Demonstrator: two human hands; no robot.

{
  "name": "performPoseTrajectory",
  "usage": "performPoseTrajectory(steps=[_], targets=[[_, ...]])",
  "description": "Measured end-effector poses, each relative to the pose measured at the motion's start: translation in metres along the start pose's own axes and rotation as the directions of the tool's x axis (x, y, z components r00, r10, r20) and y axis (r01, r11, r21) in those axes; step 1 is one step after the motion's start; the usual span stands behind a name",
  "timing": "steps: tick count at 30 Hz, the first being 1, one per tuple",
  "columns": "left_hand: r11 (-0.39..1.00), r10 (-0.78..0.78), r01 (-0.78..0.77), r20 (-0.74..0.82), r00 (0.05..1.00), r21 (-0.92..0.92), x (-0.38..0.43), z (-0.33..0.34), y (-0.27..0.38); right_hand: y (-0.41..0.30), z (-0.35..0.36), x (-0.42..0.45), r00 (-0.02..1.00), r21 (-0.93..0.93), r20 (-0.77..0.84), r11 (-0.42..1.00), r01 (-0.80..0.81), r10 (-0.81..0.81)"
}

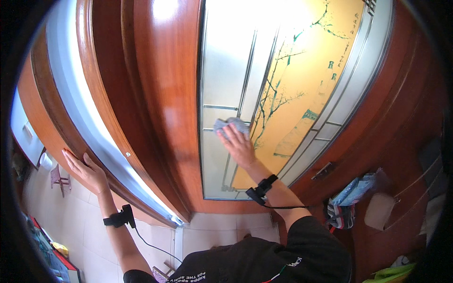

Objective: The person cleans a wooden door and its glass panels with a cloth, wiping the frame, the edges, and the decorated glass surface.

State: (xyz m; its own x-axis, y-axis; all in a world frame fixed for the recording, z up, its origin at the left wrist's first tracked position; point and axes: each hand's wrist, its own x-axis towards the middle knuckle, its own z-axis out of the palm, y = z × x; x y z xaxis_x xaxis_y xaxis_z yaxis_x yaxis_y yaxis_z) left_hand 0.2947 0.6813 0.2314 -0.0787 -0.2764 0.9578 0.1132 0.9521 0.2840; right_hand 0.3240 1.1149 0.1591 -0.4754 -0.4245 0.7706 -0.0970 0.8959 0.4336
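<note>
My right hand (239, 145) presses a grey cloth (226, 126) flat against the decorated glass panel (219, 152) of a reddish-brown wooden door (170, 116). The cloth lies on the pale left part of the glass, beside a yellow area with painted branches and a vase. On the left, my left hand (86, 171) rests its palm and fingers on the wooden door frame (53, 123), holding nothing. Both wrists wear black straps with small devices and cables.
A metal door handle (322, 170) is at the right edge of the door. Bags (354, 191) hang or stand right of it. Through the doorway at left are a small stool (60, 179), a white bin (46, 161) and a tiled floor (99, 237).
</note>
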Motion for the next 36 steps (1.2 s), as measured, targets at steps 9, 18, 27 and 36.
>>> performPoseTrajectory(steps=[9, 18, 27, 36], targets=[[0.998, 0.064, -0.064, -0.005, 0.998, -0.01, 0.0, 0.003, -0.011, 0.121, -0.054, -0.089, 0.93, -0.23, 0.004, 0.906, -0.357, 0.367], [0.65, 0.15, -0.005, 0.122, 0.981, -0.76, -0.039, -0.034, 0.115, 0.153, -0.056, -0.217, 0.29, 0.172, 0.024, 0.282, -0.944, 0.957], [0.201, 0.927, 0.468, 0.322, 0.193, -0.861, -0.155, -0.067, 0.33, 0.052, -0.115, -0.163, 0.278, 0.32, 0.915, -0.945, -0.06, 0.292], [0.153, 0.951, 0.628, 0.286, 0.116, -0.763, -0.254, -0.079, 0.438, 0.089, -0.168, -0.261, 0.196, 0.229, 0.964, -0.933, -0.279, 0.178]])
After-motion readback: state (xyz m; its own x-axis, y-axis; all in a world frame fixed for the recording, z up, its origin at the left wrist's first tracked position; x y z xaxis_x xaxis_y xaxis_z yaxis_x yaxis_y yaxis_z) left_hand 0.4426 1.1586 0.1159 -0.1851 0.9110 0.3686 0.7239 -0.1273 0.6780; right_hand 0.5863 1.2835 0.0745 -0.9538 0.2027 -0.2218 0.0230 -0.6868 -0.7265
